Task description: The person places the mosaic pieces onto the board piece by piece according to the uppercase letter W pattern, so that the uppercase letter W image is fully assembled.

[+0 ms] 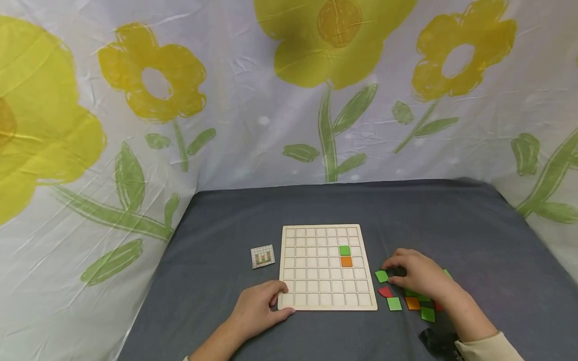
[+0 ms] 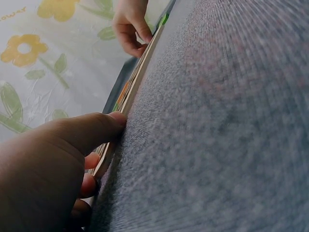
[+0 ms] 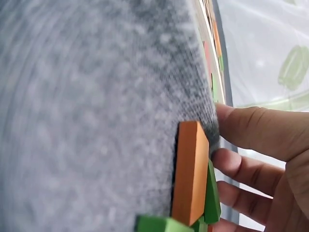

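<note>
A pale wooden grid board (image 1: 316, 287) lies on the dark cloth, with a green square tile (image 1: 344, 250) and an orange square tile (image 1: 346, 261) in its cells. My left hand (image 1: 258, 308) grips the board's near left corner, thumb (image 2: 99, 128) on the near edge and fingers curled at the left side. Off the board's right edge, my right hand (image 1: 417, 273) pinches a loose green square tile (image 1: 381, 276) between thumb and index finger. In the right wrist view the thumb (image 3: 251, 128) partly hides that tile.
Near the right hand lie a red rounded piece (image 1: 385, 292), another green tile (image 1: 394, 304), an orange tile (image 1: 413, 303) and several more green ones. A small patterned card (image 1: 263, 256) lies left of the board. A black object (image 1: 437, 342) sits by the right forearm.
</note>
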A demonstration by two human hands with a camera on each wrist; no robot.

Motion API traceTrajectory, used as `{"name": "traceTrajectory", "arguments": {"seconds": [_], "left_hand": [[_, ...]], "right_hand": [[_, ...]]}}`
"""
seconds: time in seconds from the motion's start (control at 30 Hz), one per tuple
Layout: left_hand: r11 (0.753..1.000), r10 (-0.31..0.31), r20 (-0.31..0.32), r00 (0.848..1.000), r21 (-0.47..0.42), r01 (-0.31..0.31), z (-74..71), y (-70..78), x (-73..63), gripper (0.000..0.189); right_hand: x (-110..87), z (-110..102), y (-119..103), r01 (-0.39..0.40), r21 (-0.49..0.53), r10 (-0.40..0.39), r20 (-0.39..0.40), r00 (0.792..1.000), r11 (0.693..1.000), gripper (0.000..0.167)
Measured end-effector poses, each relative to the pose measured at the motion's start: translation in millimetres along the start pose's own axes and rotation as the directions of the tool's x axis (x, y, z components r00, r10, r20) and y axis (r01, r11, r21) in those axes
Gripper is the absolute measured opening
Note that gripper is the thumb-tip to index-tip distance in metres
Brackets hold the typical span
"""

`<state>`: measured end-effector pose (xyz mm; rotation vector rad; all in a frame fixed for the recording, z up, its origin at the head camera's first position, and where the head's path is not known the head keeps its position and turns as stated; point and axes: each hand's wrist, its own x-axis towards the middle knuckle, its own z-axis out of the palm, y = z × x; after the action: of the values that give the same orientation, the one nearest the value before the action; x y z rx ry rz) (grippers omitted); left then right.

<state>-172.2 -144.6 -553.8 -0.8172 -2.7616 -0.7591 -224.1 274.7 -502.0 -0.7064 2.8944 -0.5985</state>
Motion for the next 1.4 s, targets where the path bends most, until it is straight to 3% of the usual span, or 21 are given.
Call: {"name": "traceTrajectory", "arguments": {"seconds": [0.23,0.5,0.73,1.0,1.4], "left_hand": [[1.0,0.0,0.01,1.0,0.011,0.0,-1.1,-2.7,1.4,0.038],[1.0,-0.009,0.002,1.0,0.007,0.009,1.6,0.7,-0.6,0.038],[1.0,-0.005,-0.016,1.0,0.012,0.005,-0.4,2.2,-0.5,0.038],[1.0,0.002,-0.006,1.0,0.003,-0.002,-0.2,1.0,-0.7,0.037],[1.0,0.028,-0.041,0.999,0.01,-0.027,0.8,0.2,-1.0,0.039]], "right_hand": [[2.9,0,-2,-0.007,0.019,0.007,0.019,1.0,1.0,0.021],[1.5,-19,-6,-0.068,0.156,0.066,0.013,0.998,0.985,0.021],[9.2,-30,-28,-0.031,0.12,0.037,-0.04,0.999,0.992,0.018],[22.6,-14,-54,0.037,0.077,-0.032,-0.06,0.998,0.996,0.018],[29.3,8,-72,0.011,0.028,-0.009,-0.08,0.997,1.0,0.021]]}}
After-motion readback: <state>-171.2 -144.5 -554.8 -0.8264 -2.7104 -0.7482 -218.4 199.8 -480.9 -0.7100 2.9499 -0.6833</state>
